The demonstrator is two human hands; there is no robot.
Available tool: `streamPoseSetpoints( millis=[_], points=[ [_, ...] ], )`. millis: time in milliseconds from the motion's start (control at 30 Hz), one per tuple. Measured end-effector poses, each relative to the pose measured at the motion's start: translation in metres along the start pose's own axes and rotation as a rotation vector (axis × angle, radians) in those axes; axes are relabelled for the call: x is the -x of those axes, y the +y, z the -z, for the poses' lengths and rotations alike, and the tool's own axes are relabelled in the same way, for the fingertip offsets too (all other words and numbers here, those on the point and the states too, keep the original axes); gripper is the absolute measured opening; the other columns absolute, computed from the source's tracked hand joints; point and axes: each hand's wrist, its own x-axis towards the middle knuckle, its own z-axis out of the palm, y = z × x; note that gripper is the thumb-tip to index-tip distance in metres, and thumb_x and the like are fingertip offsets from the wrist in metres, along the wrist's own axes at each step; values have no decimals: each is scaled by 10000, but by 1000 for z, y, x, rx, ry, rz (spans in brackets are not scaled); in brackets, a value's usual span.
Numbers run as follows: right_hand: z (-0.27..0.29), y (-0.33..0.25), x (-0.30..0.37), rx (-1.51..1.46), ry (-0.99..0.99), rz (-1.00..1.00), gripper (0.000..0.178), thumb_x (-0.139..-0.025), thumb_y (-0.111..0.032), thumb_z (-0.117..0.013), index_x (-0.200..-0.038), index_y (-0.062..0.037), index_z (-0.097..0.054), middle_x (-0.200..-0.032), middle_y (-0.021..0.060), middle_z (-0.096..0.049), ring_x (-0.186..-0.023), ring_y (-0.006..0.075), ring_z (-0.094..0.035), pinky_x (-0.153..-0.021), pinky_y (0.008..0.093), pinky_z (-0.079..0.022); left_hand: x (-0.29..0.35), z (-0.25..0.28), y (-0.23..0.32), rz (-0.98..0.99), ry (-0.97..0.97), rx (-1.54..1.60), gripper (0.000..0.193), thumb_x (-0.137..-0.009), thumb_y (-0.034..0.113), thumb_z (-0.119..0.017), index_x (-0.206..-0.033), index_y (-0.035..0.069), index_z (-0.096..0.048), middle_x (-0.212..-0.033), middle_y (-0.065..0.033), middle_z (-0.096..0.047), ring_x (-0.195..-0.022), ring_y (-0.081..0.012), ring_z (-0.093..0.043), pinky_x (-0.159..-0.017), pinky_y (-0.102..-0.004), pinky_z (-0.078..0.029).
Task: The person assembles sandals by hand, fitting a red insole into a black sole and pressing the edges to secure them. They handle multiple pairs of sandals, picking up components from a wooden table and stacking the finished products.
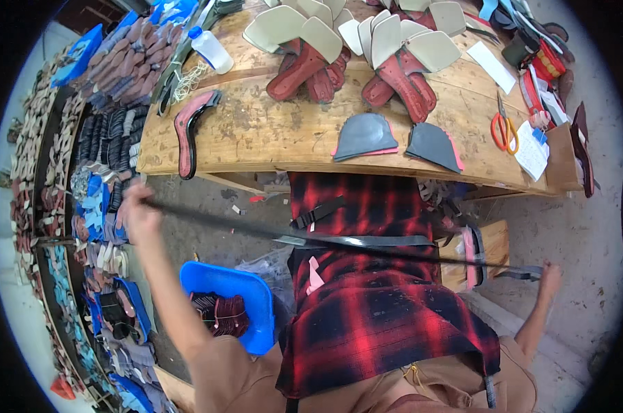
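A long dark strip (218, 221) is pulled out across the front of my body, above my lap. My left hand (143, 212), slightly blurred, is closed round its left end near the bench corner. Far to the right, my right hand (550, 277) grips the other end, where a bit of the strip lies loose beside the fingers. Under it, a second grey strip (394, 241) rests over the red and black checked apron (387, 316) on my lap. A pink scrap (315, 275) and a short black piece (318, 212) also lie on the apron.
The wooden bench (243, 131) carries two grey pieces with pink edges (366, 135), stacked red-brown shoe parts (304, 72), a curved pink and black piece (187, 134), scissors (504, 131) and a bottle (210, 49). A blue bin (260, 310) with dark red parts stands left, beside loaded shelves (77, 275).
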Motion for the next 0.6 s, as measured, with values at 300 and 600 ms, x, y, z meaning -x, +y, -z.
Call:
streamPoseSetpoints(
  millis=[300, 600],
  points=[
    [67, -305, 133, -1266, -500, 566, 290, -974, -228, -536, -1119, -30, -691, -976, 78, -722, -833, 150, -651, -770, 296, -509, 280, -316, -49, 707, -792, 47, 235, -982, 168, -571, -1129, -16, -575, -904, -133, -690, -713, -169, -680, -614, -283, -558],
    [170, -462, 211, -1677, -922, 682, 177, -932, -168, -645, -948, 7, -659, -778, 32, -648, -713, 84, -592, -684, 250, -497, 288, -333, -81, 534, -1009, -396, 137, -945, 165, -599, -901, 36, -583, -839, -37, -666, -768, -59, -619, -686, -223, -481]
  ],
)
